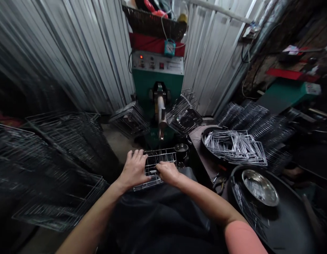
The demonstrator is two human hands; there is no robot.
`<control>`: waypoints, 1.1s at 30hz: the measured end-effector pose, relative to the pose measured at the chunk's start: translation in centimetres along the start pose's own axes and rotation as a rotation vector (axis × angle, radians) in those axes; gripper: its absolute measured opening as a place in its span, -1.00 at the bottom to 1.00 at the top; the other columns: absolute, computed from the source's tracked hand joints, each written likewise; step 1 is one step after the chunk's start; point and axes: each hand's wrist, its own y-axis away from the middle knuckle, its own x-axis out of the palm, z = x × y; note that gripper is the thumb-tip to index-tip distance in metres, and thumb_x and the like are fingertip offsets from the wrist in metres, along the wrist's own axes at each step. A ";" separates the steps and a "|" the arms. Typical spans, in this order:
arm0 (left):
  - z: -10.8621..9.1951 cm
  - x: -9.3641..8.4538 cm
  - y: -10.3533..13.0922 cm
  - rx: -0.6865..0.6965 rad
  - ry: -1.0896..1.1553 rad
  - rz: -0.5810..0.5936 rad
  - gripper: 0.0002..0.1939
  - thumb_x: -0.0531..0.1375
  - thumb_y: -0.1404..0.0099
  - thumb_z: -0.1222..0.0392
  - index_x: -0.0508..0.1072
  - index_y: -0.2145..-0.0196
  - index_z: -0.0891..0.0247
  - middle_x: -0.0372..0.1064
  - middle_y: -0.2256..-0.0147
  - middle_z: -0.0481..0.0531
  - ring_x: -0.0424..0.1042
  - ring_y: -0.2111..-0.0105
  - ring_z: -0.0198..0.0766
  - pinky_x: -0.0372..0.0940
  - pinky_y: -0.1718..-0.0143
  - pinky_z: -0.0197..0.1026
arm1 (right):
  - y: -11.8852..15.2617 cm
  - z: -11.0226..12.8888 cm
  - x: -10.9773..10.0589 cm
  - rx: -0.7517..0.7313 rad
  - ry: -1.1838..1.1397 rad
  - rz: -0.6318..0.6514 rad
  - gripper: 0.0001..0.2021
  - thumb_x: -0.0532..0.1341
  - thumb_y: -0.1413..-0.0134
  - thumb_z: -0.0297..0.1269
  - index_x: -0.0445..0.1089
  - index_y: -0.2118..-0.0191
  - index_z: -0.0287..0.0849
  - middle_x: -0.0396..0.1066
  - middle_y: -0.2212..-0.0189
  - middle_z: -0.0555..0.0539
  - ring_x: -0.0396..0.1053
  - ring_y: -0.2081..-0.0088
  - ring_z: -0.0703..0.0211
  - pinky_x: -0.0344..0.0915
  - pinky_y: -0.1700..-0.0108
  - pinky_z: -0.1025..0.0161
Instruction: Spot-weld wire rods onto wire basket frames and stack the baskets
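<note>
A small wire rack (163,155) of thin metal rods lies over my lap, below the rod-shaped electrode (161,116) of a green machine. My left hand (134,169) rests on the rack's left side, fingers spread over the wires and thumb pointing right. My right hand (166,171) is closed at the rack's middle, with short metal pieces (153,171) showing by its fingertips. What its curled fingers hold is partly hidden. A small metal bowl (181,147) sits just right of the rack.
Wire frames (130,118) are stacked left of the machine (158,67), others (186,116) right of it. A black tray (221,157) of wire frames and a large pan (287,225) with a steel bowl (272,197) stand right. Wire racks (70,141) crowd the left.
</note>
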 end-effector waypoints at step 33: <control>3.0 5.1 -8.0 0.136 0.143 -0.005 -0.29 0.26 0.14 -0.08 0.31 0.06 0.39 0.21 -0.04 0.41 0.16 -0.08 0.21 0.02 -0.11 0.23 | -3.6 -6.3 -0.1 -0.114 -0.004 -0.029 -0.80 0.10 -0.11 -0.37 0.39 0.15 -0.12 0.39 0.22 -0.07 0.37 0.27 0.19 0.21 0.36 0.33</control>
